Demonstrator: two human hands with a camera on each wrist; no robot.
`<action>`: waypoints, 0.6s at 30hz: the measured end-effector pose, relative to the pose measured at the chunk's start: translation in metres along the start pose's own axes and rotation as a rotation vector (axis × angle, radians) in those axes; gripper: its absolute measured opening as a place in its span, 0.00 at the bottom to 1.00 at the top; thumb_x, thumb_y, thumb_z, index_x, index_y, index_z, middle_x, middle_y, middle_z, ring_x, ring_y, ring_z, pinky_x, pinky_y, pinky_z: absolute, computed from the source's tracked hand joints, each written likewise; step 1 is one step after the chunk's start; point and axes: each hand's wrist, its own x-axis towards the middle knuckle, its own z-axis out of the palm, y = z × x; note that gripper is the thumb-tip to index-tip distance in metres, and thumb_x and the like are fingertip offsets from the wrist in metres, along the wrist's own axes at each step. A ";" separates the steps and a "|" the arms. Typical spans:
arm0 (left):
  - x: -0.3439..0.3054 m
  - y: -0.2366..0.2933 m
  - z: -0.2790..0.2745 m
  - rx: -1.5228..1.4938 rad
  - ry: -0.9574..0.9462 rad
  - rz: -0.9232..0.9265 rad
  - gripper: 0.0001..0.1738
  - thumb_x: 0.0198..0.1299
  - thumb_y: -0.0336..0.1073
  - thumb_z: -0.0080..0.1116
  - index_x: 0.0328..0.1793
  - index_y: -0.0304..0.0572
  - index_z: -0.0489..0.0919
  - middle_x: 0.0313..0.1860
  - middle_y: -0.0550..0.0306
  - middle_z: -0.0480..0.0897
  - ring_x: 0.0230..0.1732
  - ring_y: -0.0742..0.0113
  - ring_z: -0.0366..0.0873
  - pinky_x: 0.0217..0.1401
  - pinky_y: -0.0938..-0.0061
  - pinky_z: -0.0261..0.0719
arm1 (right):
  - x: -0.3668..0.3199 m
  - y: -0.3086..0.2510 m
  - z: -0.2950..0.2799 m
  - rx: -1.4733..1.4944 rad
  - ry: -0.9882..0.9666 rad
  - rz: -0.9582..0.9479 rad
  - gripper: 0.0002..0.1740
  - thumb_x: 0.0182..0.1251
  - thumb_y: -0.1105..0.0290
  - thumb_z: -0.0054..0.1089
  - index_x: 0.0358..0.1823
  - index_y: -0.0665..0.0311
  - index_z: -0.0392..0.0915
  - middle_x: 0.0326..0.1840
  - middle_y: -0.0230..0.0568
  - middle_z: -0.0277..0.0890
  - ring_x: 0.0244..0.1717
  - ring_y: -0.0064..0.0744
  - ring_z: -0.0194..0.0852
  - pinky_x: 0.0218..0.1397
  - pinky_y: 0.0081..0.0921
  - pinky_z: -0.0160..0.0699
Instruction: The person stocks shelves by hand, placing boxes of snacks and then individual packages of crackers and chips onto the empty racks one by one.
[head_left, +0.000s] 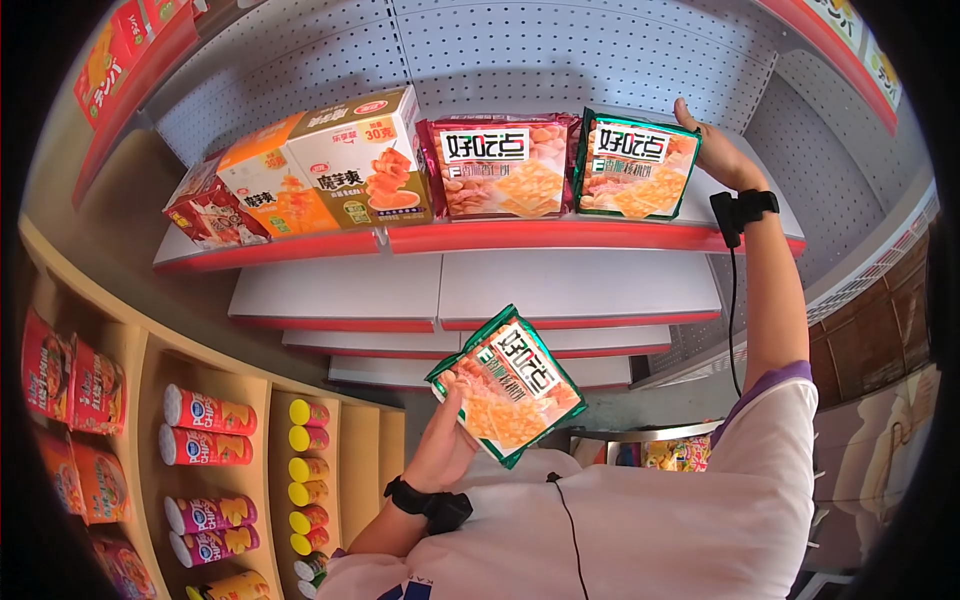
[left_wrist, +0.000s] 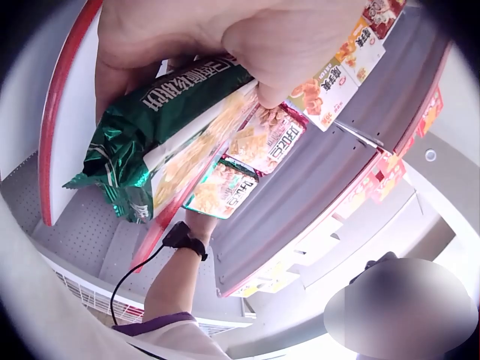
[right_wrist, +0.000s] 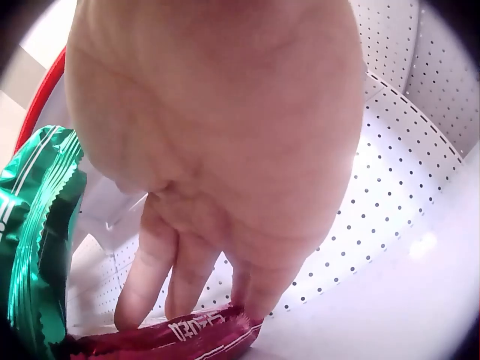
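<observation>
My left fingers (left_wrist: 300, 45) grasp a green cracker packet (head_left: 505, 385), held out below the red-edged shelf (head_left: 560, 236). My right fingers (right_wrist: 150, 274) lie straight, released, behind the shelved green packet (head_left: 635, 165). Only the right wrist view shows their tips touching a red packet (right_wrist: 172, 337).

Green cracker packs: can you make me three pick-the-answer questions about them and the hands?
1. Where is the right hand?
A. At the top red-edged metal shelf, beside the standing green foil cracker pack.
B. On the tube cans.
C. On the shirt.

2. How many green cracker packs show in the head view?
A. One.
B. Two.
C. Five.

3. What is the left hand doing?
A. Hanging empty.
B. Pressing the shelf.
C. Gripping the held green foil cracker pack.

Answers:
1 A, it is raised right beside that pack.
2 B, one stands on the shelf and one is in hand.
3 C, the thumb and fingers curl round its lower edge.
</observation>
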 end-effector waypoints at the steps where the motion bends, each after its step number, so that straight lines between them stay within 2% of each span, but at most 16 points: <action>1: -0.001 0.000 0.000 -0.001 0.005 -0.001 0.30 0.73 0.52 0.38 0.74 0.44 0.56 0.70 0.58 0.66 0.69 0.66 0.65 0.70 0.65 0.64 | -0.002 0.000 0.002 -0.036 0.011 -0.005 0.50 0.67 0.29 0.30 0.60 0.72 0.73 0.60 0.47 0.73 0.60 0.31 0.66 0.69 0.28 0.58; 2: -0.001 -0.001 0.000 -0.006 0.003 0.007 0.29 0.73 0.52 0.38 0.74 0.44 0.56 0.70 0.58 0.66 0.69 0.66 0.65 0.70 0.65 0.64 | -0.001 0.002 0.002 -0.035 0.006 -0.003 0.50 0.67 0.29 0.30 0.60 0.72 0.73 0.60 0.47 0.73 0.60 0.31 0.66 0.69 0.28 0.58; 4: 0.000 0.000 0.001 -0.011 0.007 0.013 0.29 0.73 0.51 0.38 0.74 0.45 0.55 0.70 0.58 0.66 0.70 0.66 0.65 0.70 0.65 0.64 | 0.008 0.011 -0.004 -0.052 -0.102 0.002 0.54 0.62 0.24 0.30 0.66 0.70 0.67 0.67 0.50 0.66 0.70 0.34 0.58 0.75 0.32 0.49; 5: 0.003 0.003 0.003 -0.009 -0.019 -0.002 0.29 0.73 0.51 0.38 0.74 0.45 0.55 0.70 0.58 0.65 0.70 0.66 0.65 0.70 0.65 0.65 | 0.012 0.014 -0.009 -0.051 -0.107 0.004 0.54 0.62 0.24 0.30 0.66 0.70 0.67 0.67 0.50 0.66 0.70 0.34 0.58 0.75 0.32 0.49; 7: 0.006 0.007 0.005 -0.007 -0.062 -0.019 0.29 0.74 0.50 0.38 0.75 0.45 0.54 0.71 0.58 0.64 0.70 0.66 0.65 0.70 0.66 0.66 | 0.014 0.012 -0.013 -0.108 -0.028 -0.056 0.50 0.65 0.27 0.30 0.63 0.69 0.71 0.63 0.50 0.70 0.67 0.35 0.62 0.73 0.34 0.52; 8: 0.008 0.009 0.008 -0.008 -0.049 -0.021 0.29 0.74 0.50 0.38 0.75 0.45 0.54 0.71 0.58 0.64 0.70 0.66 0.65 0.70 0.66 0.66 | 0.006 0.007 -0.016 -0.024 -0.012 -0.090 0.45 0.69 0.31 0.31 0.58 0.67 0.75 0.58 0.48 0.75 0.64 0.33 0.66 0.70 0.33 0.57; 10: 0.016 0.014 0.014 0.072 -0.095 -0.012 0.30 0.74 0.50 0.38 0.75 0.44 0.54 0.71 0.58 0.64 0.69 0.66 0.65 0.69 0.66 0.66 | -0.005 0.006 -0.030 0.170 0.017 -0.249 0.41 0.71 0.34 0.33 0.56 0.67 0.75 0.55 0.46 0.77 0.61 0.32 0.69 0.68 0.32 0.62; 13: 0.022 0.015 0.010 0.104 -0.140 -0.023 0.30 0.73 0.49 0.39 0.75 0.44 0.53 0.71 0.58 0.64 0.70 0.67 0.64 0.70 0.66 0.65 | -0.026 -0.002 -0.049 0.150 0.254 -0.424 0.33 0.75 0.43 0.36 0.56 0.66 0.75 0.52 0.44 0.78 0.57 0.32 0.75 0.64 0.28 0.68; 14: 0.023 0.015 0.010 0.128 -0.150 -0.024 0.30 0.73 0.48 0.40 0.75 0.44 0.53 0.71 0.58 0.63 0.70 0.67 0.63 0.70 0.66 0.65 | -0.035 -0.004 -0.054 0.129 0.333 -0.439 0.28 0.76 0.48 0.39 0.55 0.66 0.76 0.49 0.41 0.79 0.53 0.28 0.76 0.59 0.23 0.71; 16: 0.025 0.017 0.010 0.131 -0.166 -0.025 0.30 0.73 0.48 0.41 0.75 0.44 0.53 0.72 0.58 0.63 0.71 0.67 0.63 0.70 0.66 0.64 | -0.066 -0.023 -0.045 0.146 0.373 -0.467 0.25 0.76 0.52 0.43 0.53 0.67 0.76 0.43 0.37 0.79 0.46 0.24 0.76 0.52 0.20 0.72; 18: 0.023 0.019 0.011 0.134 -0.182 -0.026 0.31 0.72 0.48 0.43 0.75 0.44 0.53 0.72 0.58 0.63 0.71 0.66 0.63 0.71 0.66 0.64 | -0.104 -0.043 -0.018 0.099 0.295 -0.527 0.21 0.75 0.56 0.45 0.51 0.67 0.76 0.38 0.34 0.78 0.41 0.20 0.73 0.46 0.18 0.70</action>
